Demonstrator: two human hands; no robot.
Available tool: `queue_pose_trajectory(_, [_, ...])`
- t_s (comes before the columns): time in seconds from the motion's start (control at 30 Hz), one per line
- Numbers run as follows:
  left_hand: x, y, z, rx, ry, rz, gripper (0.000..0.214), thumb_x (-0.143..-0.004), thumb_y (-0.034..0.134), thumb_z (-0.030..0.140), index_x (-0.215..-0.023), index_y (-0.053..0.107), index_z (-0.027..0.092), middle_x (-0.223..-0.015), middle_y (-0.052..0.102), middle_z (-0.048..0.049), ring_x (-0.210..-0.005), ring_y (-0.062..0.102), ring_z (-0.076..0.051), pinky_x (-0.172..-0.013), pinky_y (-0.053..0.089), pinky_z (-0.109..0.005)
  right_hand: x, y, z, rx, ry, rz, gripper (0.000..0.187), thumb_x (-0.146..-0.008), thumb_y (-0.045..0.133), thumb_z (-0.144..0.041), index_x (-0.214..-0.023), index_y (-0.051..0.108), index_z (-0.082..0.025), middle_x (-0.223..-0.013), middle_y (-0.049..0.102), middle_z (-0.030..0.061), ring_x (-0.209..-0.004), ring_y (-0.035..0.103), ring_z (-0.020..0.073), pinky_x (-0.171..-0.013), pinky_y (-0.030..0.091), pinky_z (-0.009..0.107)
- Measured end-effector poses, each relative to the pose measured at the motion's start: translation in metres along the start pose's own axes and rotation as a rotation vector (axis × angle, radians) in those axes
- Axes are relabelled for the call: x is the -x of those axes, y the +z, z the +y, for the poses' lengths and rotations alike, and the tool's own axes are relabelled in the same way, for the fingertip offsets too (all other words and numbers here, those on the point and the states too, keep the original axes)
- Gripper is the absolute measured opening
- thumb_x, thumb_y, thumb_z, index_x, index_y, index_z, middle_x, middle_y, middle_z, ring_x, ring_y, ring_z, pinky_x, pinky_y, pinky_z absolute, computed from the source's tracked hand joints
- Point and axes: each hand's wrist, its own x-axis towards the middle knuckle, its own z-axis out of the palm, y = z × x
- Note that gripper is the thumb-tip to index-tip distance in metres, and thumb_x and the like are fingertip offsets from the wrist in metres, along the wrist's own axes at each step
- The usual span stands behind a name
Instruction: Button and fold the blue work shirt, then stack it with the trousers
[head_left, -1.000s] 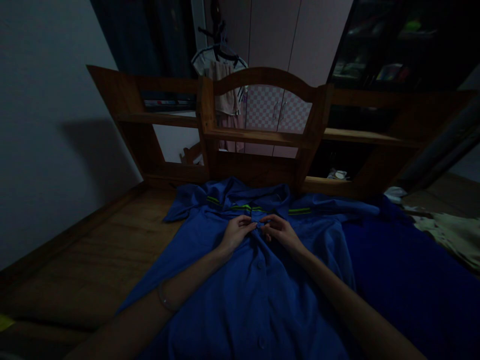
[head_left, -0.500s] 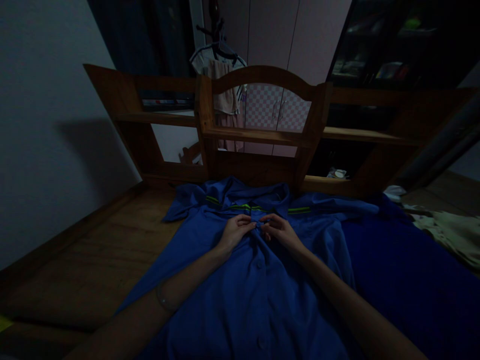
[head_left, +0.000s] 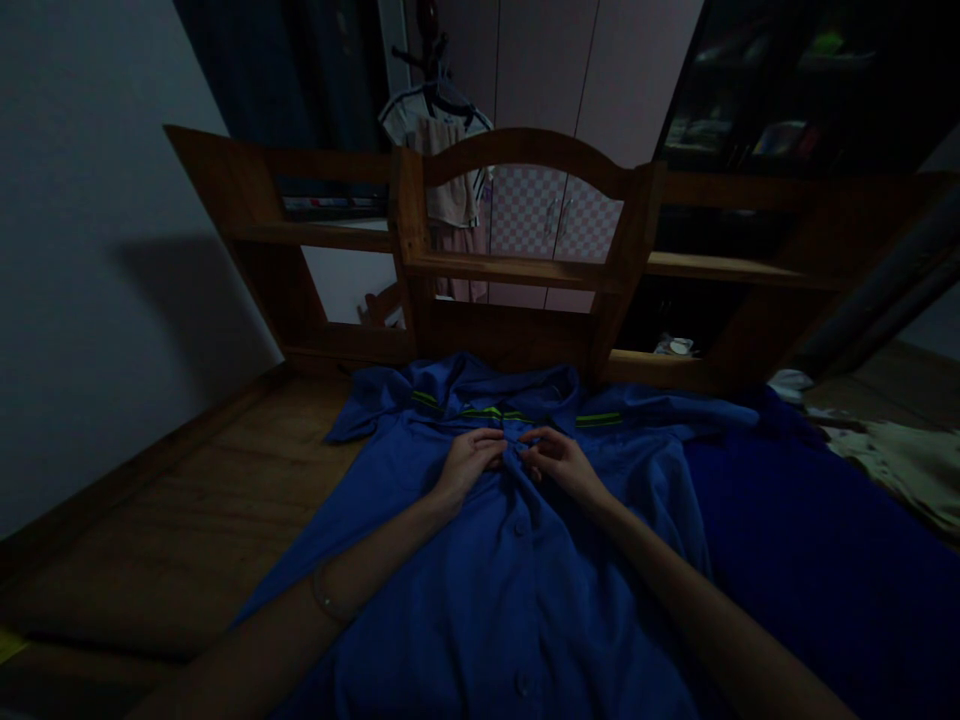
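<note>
A blue short-sleeved shirt (head_left: 450, 570) with yellow-green stripes across the chest lies spread out, collar toward the headboard. My left hand (head_left: 471, 466) pinches the front placket just below the collar from the left. Opposite it, my right hand (head_left: 559, 465) grips the same placket, thumb and index finger close together at the cloth. The spot between my fingertips is small and dark, so a button there cannot be made out. Lower on the placket, a button (head_left: 518, 530) and another button (head_left: 523, 684) show.
A wooden headboard with shelves (head_left: 517, 268) rises behind the shirt. Bare wooden boards (head_left: 195, 500) lie to the left beside a wall. On the right are a dark blue cloth (head_left: 810, 560) and a pale patterned cloth (head_left: 900, 465). Clothes hang on a rack (head_left: 442, 165) beyond.
My left thumb has drawn in beneath the fingers, away from the placket's middle. My right hand stays almost in place, and the shirt has barely shifted.
</note>
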Motion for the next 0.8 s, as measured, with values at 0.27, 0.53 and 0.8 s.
queue_pose_trajectory(0.27, [-0.002, 0.0, -0.003, -0.102, 0.055, 0.031, 0.043, -0.056, 0.083, 0.026, -0.092, 0.066, 0.012, -0.08, 0.068, -0.0059, -0.071, 0.065, -0.017, -0.067, 0.052, -0.027, 0.004, 0.0, 0.003, 0.179, -0.048, 0.046, 0.034, -0.072, 0.069, -0.038, -0.099, 0.062, -0.019, -0.064, 0.053, -0.004, -0.05, 0.049, 0.0092, -0.048, 0.038, 0.021])
queue_pose_trajectory(0.53, [-0.001, 0.001, 0.0, -0.144, 0.051, 0.034, 0.043, -0.055, 0.084, 0.028, -0.09, 0.067, 0.012, -0.082, 0.068, -0.0057, -0.072, 0.063, -0.016, -0.067, 0.049, -0.025, 0.008, 0.003, 0.005, 0.401, -0.15, 0.123, 0.033, -0.075, 0.066, -0.037, -0.104, 0.059, -0.023, -0.077, 0.054, -0.0021, -0.056, 0.05, 0.0088, -0.049, 0.037, 0.019])
queue_pose_trajectory(0.8, [-0.003, 0.001, -0.004, -0.129, 0.066, 0.029, 0.038, -0.058, 0.082, 0.032, -0.087, 0.067, 0.012, -0.079, 0.067, -0.005, -0.071, 0.062, -0.015, -0.066, 0.047, -0.024, 0.013, 0.007, -0.003, 0.546, -0.256, 0.137, 0.026, -0.078, 0.063, -0.033, -0.102, 0.057, -0.023, -0.085, 0.057, 0.0001, -0.063, 0.053, 0.0112, -0.058, 0.042, 0.023])
